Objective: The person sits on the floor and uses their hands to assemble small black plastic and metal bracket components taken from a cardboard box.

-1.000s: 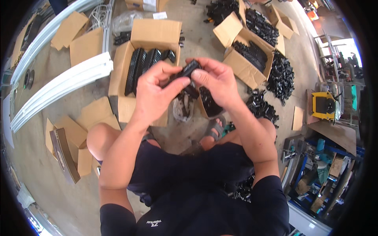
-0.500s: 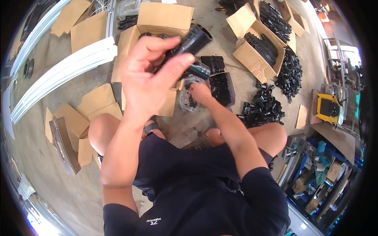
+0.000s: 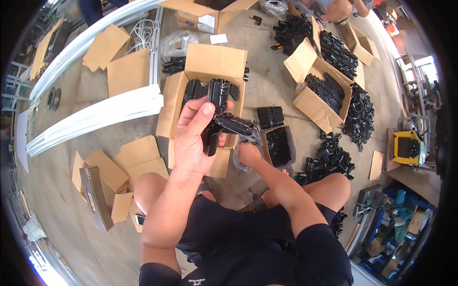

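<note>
From where I stand, the person's left hand (image 3: 194, 138) is closed around a black branched bracket (image 3: 223, 121), thumb on the near side and fingers wrapped behind, raised in front of the body with one arm of the piece pointing away and another jutting toward the right. The right hand (image 3: 249, 155) sits lower and to the right of it, fingers curled in at a clear plastic bag (image 3: 256, 137); whether it pinches anything I can't tell. The bracket looks like glossy moulded plastic, so I'd judge it light and stiff, hardly fragile, though its smooth faces could slide under a sweaty thumb. The best hold, to my mind, is where the left hand has it, round the straight length close to the joint, leaving the side arm free; gripping that arm's tip would let the piece twist. Just right of the right hand stands a small box (image 3: 292, 148) of black pieces, and beyond the left hand an open cardboard box (image 3: 214, 61) holds rows of black parts.
</note>
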Tool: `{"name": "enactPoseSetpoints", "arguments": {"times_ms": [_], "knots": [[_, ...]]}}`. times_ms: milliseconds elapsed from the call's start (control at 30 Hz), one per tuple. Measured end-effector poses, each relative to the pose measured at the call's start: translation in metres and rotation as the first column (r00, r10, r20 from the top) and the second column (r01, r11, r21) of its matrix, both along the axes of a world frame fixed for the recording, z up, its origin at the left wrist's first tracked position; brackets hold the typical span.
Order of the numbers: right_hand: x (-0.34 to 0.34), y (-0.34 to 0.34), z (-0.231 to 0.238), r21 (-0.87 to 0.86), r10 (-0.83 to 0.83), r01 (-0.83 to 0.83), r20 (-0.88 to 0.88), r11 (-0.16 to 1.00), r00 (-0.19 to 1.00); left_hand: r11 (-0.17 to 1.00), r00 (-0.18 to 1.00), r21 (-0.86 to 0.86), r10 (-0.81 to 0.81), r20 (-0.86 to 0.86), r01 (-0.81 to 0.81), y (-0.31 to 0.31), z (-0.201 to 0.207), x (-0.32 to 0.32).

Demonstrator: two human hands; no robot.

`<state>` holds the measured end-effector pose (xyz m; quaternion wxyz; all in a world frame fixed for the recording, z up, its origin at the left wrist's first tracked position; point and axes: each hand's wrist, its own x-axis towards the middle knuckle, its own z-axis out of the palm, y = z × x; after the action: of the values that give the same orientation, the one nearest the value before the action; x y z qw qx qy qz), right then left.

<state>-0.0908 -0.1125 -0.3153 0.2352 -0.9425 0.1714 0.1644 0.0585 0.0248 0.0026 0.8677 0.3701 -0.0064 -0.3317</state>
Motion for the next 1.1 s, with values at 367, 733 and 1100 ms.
{"name": "enactPoseSetpoints", "arguments": {"times_ms": [367, 733, 1100], "knots": [[0.013, -0.063, 0.263, 0.776, -0.403, 0.226, 0.040, 0.589, 0.914, 0.998, 0.989, 0.011, 0.062, 0.138, -0.064, -0.018, 0.005, -0.012], [-0.004, 0.003, 0.312, 0.495, -0.243, -0.194, 0.685, 0.847, 0.686, 0.842, 0.835, 0.212, 0.394, 0.385, -0.496, -0.054, -0.004, -0.054], [0.003, 0.003, 0.320, 0.770, -0.379, -0.217, 0.513, 0.600, 0.770, 0.858, 0.850, 0.215, 0.369, 0.375, -0.467, -0.053, -0.003, -0.041]]}}
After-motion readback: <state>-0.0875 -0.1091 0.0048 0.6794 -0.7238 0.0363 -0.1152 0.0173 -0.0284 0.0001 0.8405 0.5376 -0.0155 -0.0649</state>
